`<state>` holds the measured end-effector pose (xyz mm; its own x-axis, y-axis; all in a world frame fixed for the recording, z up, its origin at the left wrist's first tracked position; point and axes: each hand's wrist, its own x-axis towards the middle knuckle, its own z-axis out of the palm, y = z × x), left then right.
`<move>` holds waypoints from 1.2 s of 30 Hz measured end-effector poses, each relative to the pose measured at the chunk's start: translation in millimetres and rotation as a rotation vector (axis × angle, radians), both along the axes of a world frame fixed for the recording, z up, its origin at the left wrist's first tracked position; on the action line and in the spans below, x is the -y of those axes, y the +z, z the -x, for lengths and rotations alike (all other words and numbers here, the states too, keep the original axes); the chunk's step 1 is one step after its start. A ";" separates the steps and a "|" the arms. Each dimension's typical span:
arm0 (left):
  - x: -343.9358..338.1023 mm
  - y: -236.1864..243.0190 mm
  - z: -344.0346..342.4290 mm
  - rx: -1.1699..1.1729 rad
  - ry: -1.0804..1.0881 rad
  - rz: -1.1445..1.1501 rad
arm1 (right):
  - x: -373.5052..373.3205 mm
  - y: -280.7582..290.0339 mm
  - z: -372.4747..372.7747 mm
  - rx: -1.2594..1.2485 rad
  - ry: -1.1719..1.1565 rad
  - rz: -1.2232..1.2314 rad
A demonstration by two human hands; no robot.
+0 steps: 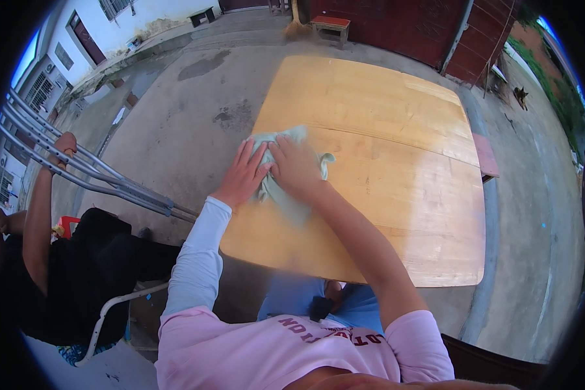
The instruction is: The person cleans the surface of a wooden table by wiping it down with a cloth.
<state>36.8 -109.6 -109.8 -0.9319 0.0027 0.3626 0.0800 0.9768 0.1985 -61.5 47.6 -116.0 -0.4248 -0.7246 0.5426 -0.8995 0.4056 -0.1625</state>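
Note:
A pale green cloth (276, 193) lies bunched on the light wooden tabletop (377, 175), near its left edge. My left hand (240, 174) rests flat on the cloth's left part, fingers stretched and apart. Beside it my right hand (298, 170) presses on the cloth with its fingers bent into the folds; motion blurs it a little. Cloth folds stick out beyond both hands, at the top and to the right. What is under the palms is hidden.
At the left a person in dark clothes (78, 260) sits with a hand on metal crutches (97, 170), which reach toward the table's left side. A small red-topped stool (331, 23) stands beyond the table. Another bench (485, 156) shows past its right edge. A dog (520, 97) is farther right.

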 end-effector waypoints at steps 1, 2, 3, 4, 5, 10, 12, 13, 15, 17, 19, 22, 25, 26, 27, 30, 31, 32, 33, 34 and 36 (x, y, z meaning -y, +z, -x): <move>2.9 -1.0 13.5 -0.006 -0.011 0.007 | 3.2 -1.7 9.5 -0.006 -0.011 0.007; 5.3 -2.3 26.2 0.013 0.006 -0.012 | 6.0 -3.7 18.5 -0.011 -0.044 0.009; 7.8 -1.3 35.1 0.034 0.030 -0.029 | 9.9 -1.5 24.3 -0.014 -0.069 0.013; 9.0 -1.3 42.4 0.031 0.028 -0.022 | 12.7 -0.2 28.5 -0.017 -0.072 0.021; 9.3 -2.2 48.6 0.011 0.043 -0.046 | 14.8 0.4 31.8 0.007 -0.095 0.018; 21.7 -15.4 63.1 -0.039 0.043 -0.031 | 24.8 -4.6 40.3 0.058 -0.122 0.083; 28.9 -18.5 66.7 -0.115 0.027 0.076 | 27.1 -3.6 37.6 -0.036 -0.105 0.178; 19.5 -17.8 65.3 -0.115 0.016 0.072 | 22.3 -5.4 37.9 -0.037 -0.116 0.174; -7.2 -15.4 52.9 0.014 0.186 0.056 | 10.9 -13.7 35.6 -0.051 -0.134 0.140; -20.2 -9.8 35.8 0.019 0.179 0.082 | 0.8 -16.9 23.7 -0.047 -0.125 0.134; -29.6 -5.3 15.1 0.025 0.173 0.108 | -11.8 -9.2 6.8 -0.043 -0.112 0.128; -53.0 0.0 -18.3 0.011 0.119 0.172 | -47.1 0.3 -21.6 0.050 -0.047 0.006; -86.1 9.8 -56.8 0.004 0.048 0.163 | -86.5 2.5 -53.3 0.101 0.045 -0.009; -96.9 11.2 -68.9 0.026 0.033 0.130 | -100.5 7.2 -66.7 0.138 0.066 -0.031; -107.5 17.6 -82.2 0.042 0.021 0.105 | -113.9 17.5 -81.0 0.167 0.089 -0.047; -135.7 27.3 -106.5 0.158 -0.024 0.083 | -150.4 32.6 -107.4 0.172 0.082 -0.184; -140.3 26.8 -109.3 0.158 -0.030 0.083 | -156.2 31.4 -110.1 0.173 0.076 -0.185; -143.5 26.1 -110.9 0.173 -0.035 0.097 | -160.3 29.9 -111.5 0.180 0.084 -0.196; -145.4 27.2 -111.6 0.189 -0.039 0.110 | -162.6 30.5 -112.3 0.187 0.095 -0.208; -144.3 29.3 -110.1 0.200 -0.063 0.096 | -162.1 32.5 -111.5 0.199 0.095 -0.226; -135.4 27.0 -102.9 0.186 -0.113 0.082 | -158.0 32.9 -104.9 0.204 0.088 -0.240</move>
<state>139.7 25.8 -82.8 -0.9747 0.1335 0.1792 0.1597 0.9771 0.1408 43.4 205.6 -83.1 -0.4377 -0.8602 0.2616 -0.8913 0.3768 -0.2522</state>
